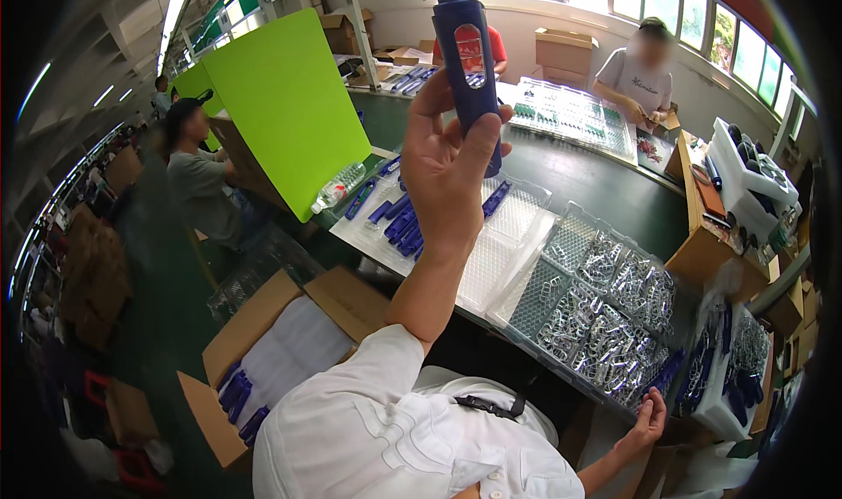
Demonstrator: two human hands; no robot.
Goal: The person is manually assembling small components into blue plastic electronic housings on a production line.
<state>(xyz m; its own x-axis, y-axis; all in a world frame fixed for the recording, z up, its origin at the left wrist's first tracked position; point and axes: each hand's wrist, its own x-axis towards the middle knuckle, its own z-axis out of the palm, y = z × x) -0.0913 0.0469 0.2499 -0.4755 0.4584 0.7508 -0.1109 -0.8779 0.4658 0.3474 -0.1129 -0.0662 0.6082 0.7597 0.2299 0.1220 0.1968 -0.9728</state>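
One blue casing [474, 104] is standing upright in the left hand [447, 170], gripped low, seemingly so its window [471, 56] is showing, while the right hand [647, 422], its hold unclear, is hanging half-curled near metal clips [614, 345], their tray [532, 310] apparently lying close for reach.

Left grip [449, 159] raised high, clasped; right grip [647, 420] low, loosely curled.

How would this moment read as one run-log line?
Left hand: holds blue windowed housing | Right hand: near tray of metal parts
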